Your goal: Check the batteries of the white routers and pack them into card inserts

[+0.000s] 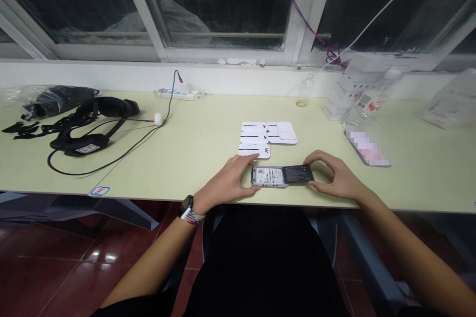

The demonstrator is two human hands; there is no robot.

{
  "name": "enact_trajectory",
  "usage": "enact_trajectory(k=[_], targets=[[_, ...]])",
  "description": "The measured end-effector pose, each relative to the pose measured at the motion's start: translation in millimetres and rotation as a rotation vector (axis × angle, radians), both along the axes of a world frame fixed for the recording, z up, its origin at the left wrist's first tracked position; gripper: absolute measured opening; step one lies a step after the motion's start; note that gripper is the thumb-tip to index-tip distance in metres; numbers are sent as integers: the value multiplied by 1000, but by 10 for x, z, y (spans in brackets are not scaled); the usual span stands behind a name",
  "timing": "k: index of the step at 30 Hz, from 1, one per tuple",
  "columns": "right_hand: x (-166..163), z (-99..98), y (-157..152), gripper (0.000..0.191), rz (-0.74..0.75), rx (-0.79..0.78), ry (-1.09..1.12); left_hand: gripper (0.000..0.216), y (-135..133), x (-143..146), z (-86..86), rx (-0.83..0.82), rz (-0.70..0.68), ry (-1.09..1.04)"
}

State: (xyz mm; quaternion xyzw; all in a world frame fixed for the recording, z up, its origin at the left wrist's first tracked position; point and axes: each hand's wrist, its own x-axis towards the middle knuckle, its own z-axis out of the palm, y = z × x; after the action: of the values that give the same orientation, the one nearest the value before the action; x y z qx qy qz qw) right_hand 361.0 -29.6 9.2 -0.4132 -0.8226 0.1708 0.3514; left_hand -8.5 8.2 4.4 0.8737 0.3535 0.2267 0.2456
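Observation:
Near the table's front edge lies a small flat device (270,177) with its inside exposed, showing a white printed label and a grey frame. My left hand (231,179) grips its left end between thumb and fingers. A black battery (298,174) with fine print lies at the device's right end, edge against edge or slightly overlapping; I cannot tell which. My right hand (332,176) pinches the battery's right end between thumb and forefinger. Just beyond the device, several white rounded covers or cards (255,137) lie grouped, one smaller white piece (287,131) on top.
A black headset (107,109) with a cable lies on the left, near a power strip (180,93). Stacked white boxes (340,96), a plastic bottle (366,104) and a phone-shaped item (368,147) are on the right. The pale table (201,148) ends close to my body.

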Motion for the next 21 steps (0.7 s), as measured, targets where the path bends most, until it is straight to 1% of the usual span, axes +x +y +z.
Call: enact_trajectory(k=[2, 5, 7, 11, 16, 21], targets=[[-10, -16, 16, 36, -20, -2, 40, 83, 4, 2, -1, 5, -3, -4], [-56, -32, 58, 46, -37, -8, 135, 83, 5, 6, -1, 16, -8, -17], [-117, -22, 97, 50, -17, -13, 195, 83, 1, 9, 2, 24, -6, -15], [-315, 61, 180, 52, 70, -16, 257, 83, -10, 15, 14, 39, 1, -6], [-603, 185, 269, 58, 184, -45, 243, 81, -21, 13, 19, 39, 7, 7], [-766, 291, 352, 57, 261, -21, 128, 81, -29, 17, 34, 30, 11, 12]])
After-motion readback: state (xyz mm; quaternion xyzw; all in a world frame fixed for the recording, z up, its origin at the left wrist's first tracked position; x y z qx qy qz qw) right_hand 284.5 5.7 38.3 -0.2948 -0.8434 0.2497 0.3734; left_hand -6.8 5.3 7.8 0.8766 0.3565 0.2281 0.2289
